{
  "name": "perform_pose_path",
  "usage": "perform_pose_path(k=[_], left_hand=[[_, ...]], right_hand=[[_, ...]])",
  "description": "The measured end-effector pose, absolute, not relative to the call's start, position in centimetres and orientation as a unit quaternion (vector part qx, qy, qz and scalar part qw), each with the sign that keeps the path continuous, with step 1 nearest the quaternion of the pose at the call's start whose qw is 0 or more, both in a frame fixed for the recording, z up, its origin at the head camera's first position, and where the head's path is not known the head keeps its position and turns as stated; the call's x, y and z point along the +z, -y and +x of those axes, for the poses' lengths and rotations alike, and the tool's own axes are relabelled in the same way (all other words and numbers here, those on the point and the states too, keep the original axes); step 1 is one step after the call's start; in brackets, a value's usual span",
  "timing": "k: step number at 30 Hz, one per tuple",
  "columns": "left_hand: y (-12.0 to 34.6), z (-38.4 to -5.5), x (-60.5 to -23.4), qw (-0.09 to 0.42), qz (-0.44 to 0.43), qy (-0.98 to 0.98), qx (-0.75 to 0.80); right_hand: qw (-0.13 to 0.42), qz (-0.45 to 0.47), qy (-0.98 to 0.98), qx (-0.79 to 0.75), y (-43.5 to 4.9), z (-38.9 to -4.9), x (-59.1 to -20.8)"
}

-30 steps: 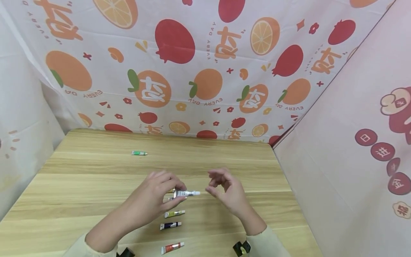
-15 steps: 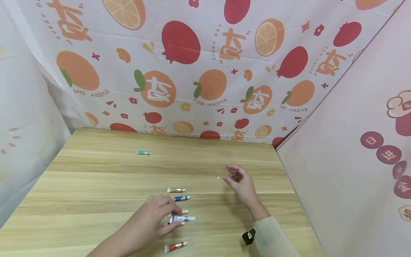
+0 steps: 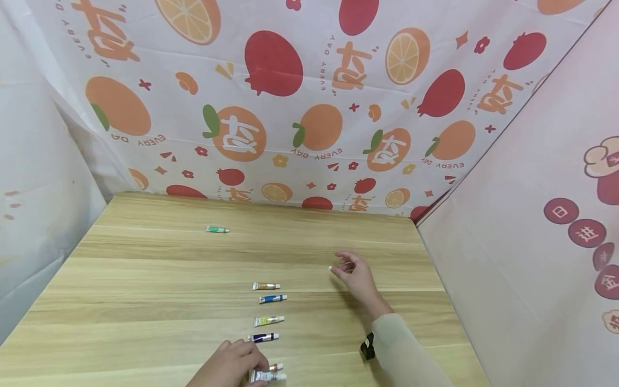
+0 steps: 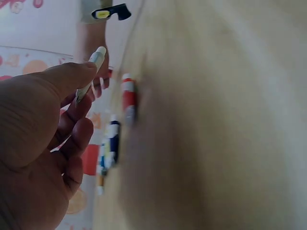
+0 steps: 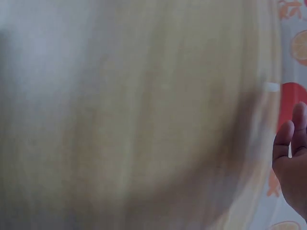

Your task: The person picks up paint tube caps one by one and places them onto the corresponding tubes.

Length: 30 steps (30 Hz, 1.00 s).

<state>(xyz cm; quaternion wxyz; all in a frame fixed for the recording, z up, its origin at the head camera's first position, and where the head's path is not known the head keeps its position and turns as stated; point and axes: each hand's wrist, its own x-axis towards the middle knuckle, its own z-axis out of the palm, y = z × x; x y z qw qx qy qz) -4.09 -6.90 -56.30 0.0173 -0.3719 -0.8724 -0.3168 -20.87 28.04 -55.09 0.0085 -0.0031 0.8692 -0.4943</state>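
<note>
My left hand (image 3: 229, 364) pinches a white paint tube (image 3: 268, 376) between thumb and fingers at the near edge of the head view. In the left wrist view the tube (image 4: 97, 58) tilts upward, white cap end up. Just behind it lies a red paint tube (image 3: 276, 367), mostly hidden by the hand in the head view. My right hand (image 3: 357, 277) hovers at the table's right half, fingers loosely bent and holding nothing. A small white piece, like a cap (image 3: 330, 267), is by its thumb tip; the right wrist view shows this white piece (image 5: 272, 86) on the table, apart from the fingers.
Gold (image 3: 266, 286), blue (image 3: 273, 299), yellow (image 3: 269, 321) and dark purple (image 3: 264, 337) paint tubes lie in a column on the wooden table (image 3: 145, 301). A green tube (image 3: 217, 229) lies farther back. Fruit-printed cloth (image 3: 319, 129) hangs behind the table.
My left hand has carried the white tube toward the near edge, from above the blue tube to beside the red one. My right hand moved away rightward, then slightly back; the white piece now shows near it.
</note>
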Motion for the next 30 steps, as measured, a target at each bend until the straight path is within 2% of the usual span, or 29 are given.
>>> perform_pose_path(k=[4,11,19,23,27,30], left_hand=[[6.8,-3.8,-58.3,0.057,-0.38,0.864,-0.326],[6.8,-3.5,-59.4,0.017,-0.362,0.869,-0.336],[6.8,-3.4,-59.8,0.027,-0.363,0.874,-0.324],[7.3,-3.9,-58.7,0.005,-0.35,0.878,-0.327],[8.2,-4.8,-56.0,-0.03,-0.309,0.893,-0.325],[9.1,-5.4,-54.2,-0.014,-0.28,0.904,-0.323]], right_hand=[[0.011,0.01,-0.876,-0.483,-28.2,-21.2,-56.2],[0.01,-0.002,-0.886,-0.464,-27.9,-21.4,-57.3],[0.009,0.008,-0.906,-0.424,-27.2,-21.5,-57.4],[0.012,0.011,-0.915,-0.403,-26.8,-21.4,-57.3],[0.004,0.009,-0.924,-0.383,-26.3,-21.6,-57.1],[-0.004,0.008,-0.93,-0.368,-26.0,-21.7,-57.1]])
